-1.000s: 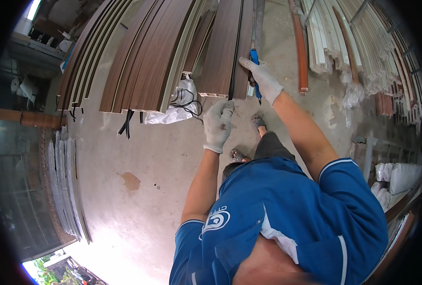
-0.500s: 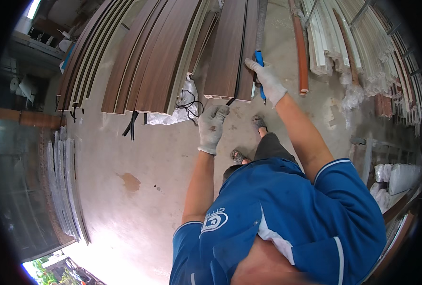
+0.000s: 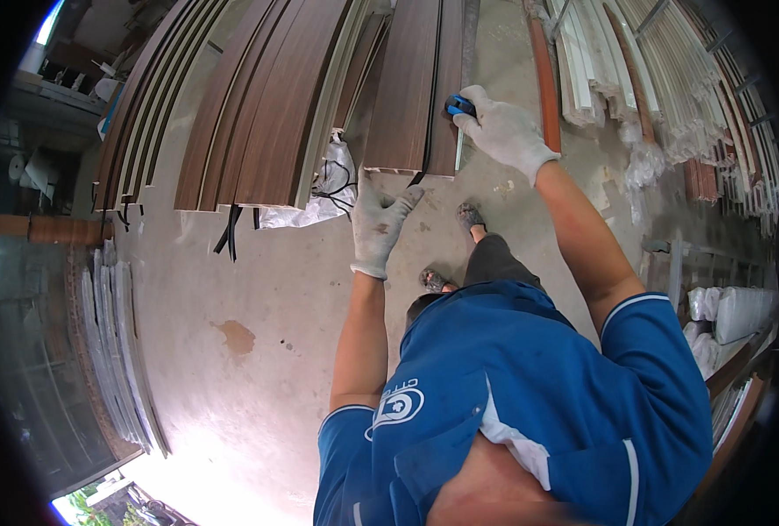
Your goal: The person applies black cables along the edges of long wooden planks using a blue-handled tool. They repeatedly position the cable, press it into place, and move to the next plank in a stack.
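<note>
My left hand [image 3: 380, 226], in a grey-white work glove, is at the near end of a dark brown wood-grain profile [image 3: 398, 105]. Its thumb and fingers are spread, and the fingertips reach up by the profile's left corner. A black strip [image 3: 436, 74] runs lengthwise along the profile, its loose end poking out near my thumb. My right hand [image 3: 508, 131], gloved too, is closed round a blue-and-black hand tool [image 3: 461, 106] beside the profile's right edge. The glove hides part of the tool, so its exact kind cannot be told.
More brown profiles [image 3: 288, 114] lie to the left, with black strips [image 3: 228, 232] hanging off their ends. Silvery wrapping [image 3: 306, 202] with black cord lies between. An orange-brown bar [image 3: 544, 88] and white plastic-wrapped lengths [image 3: 582, 79] are on the right. My feet stand on the concrete floor [image 3: 258, 289].
My left hand has opened from its pinch at the strip's end. My right hand has moved slightly up, turning the blue tool so it now looks shorter.
</note>
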Demonstrator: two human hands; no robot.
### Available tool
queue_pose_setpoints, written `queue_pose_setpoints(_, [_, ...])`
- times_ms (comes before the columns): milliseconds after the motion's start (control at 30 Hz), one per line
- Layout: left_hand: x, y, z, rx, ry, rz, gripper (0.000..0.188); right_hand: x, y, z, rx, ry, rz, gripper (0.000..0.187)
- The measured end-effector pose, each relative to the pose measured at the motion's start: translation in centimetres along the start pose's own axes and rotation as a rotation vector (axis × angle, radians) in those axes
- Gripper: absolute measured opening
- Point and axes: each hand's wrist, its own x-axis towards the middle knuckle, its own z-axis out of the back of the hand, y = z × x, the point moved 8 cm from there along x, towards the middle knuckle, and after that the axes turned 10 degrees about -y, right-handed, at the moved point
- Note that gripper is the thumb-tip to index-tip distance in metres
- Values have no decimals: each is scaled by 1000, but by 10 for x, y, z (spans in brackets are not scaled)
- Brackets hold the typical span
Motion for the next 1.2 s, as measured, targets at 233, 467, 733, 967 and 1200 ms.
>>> queue_pose_setpoints(233, [-33,-27,11,60,-368,-200,75,-8,5,6,44,-89,19,38])
queue_pose_setpoints(467, [-34,-22,-5,232,-228,-309,20,-18,4,5,131,-124,-14,39])
queue_pose_setpoints(733, [-35,-44,9,411,-362,-468,18,-22,13,10,106,-210,71,27])
queue_pose_setpoints(967, [-21,-43,4,106,-90,-401,21,-29,44,2,-27,-226,143,25])
queue_pose_setpoints(1200, [-18,-40,-4,164,-60,-358,21,-60,50,-9,-63,-219,182,31])
